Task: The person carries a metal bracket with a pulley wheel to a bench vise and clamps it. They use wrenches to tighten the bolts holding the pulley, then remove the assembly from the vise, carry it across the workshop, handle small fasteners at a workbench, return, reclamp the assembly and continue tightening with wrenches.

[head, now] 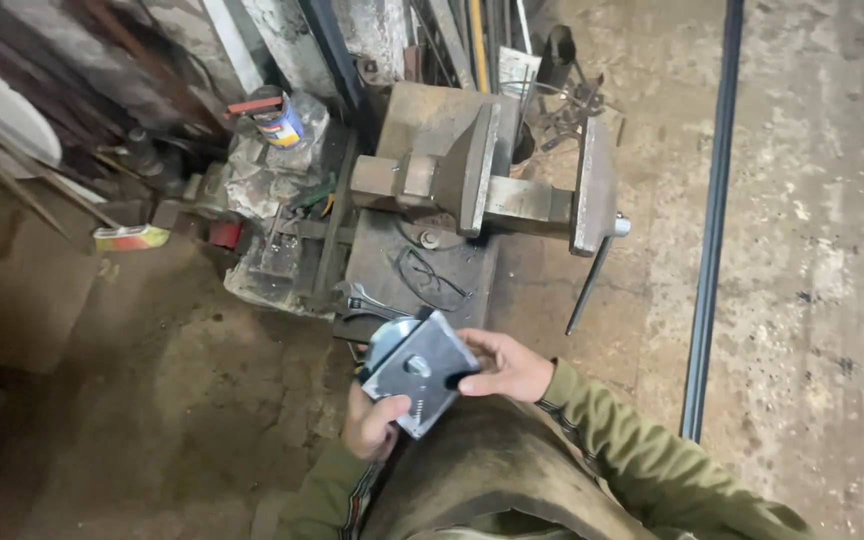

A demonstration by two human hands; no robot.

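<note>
A grey square metal plate with a bolt through its middle and a round disc behind it is held tilted in front of my body. My left hand grips its lower left corner from below. My right hand pinches its right edge. Both sleeves are olive green. Just beyond the plate stands a large rusty bench vise on a metal stand, its jaws apart and its handle bar hanging down on the right.
A wrench and a loop of wire lie on the vise stand. A paint can and cluttered scrap sit to the left. A long dark metal bar lies across the concrete floor on the right.
</note>
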